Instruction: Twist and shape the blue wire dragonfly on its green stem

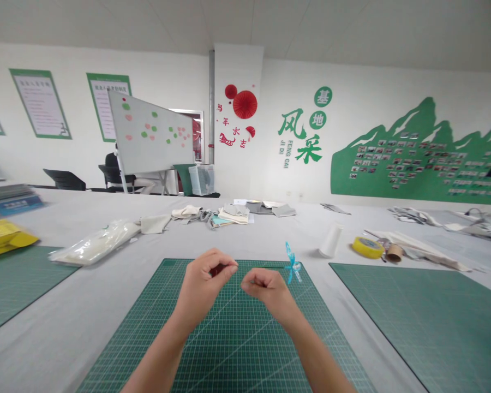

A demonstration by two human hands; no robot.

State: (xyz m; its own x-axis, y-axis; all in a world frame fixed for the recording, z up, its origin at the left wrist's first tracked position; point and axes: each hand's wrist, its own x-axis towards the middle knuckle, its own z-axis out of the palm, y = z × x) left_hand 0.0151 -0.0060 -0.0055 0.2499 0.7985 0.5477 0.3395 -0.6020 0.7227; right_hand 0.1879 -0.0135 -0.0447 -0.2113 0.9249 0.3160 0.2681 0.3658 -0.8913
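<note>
Both of my hands are raised over the green cutting mat [229,349], with a small gap between their fingertips. My left hand [207,275] is closed in a pinch, thumb against forefinger; whatever it holds, if anything, is too fine to make out. My right hand [268,286] has its fingers curled and pressed together, and I cannot see what lies in them. Just beyond the right hand, near the mat's far right corner, is a blue translucent bow-like piece [292,266] with several thin loops. Neither hand touches it.
More cutting mats lie left [20,278] and right [425,316]. Beyond are a plastic-wrapped packet [100,243], folded fabric pieces [235,213], a white cone [331,242] and a yellow tape roll [368,247]. A yellow package [6,237] sits far left. A whiteboard [155,134] stands behind the table.
</note>
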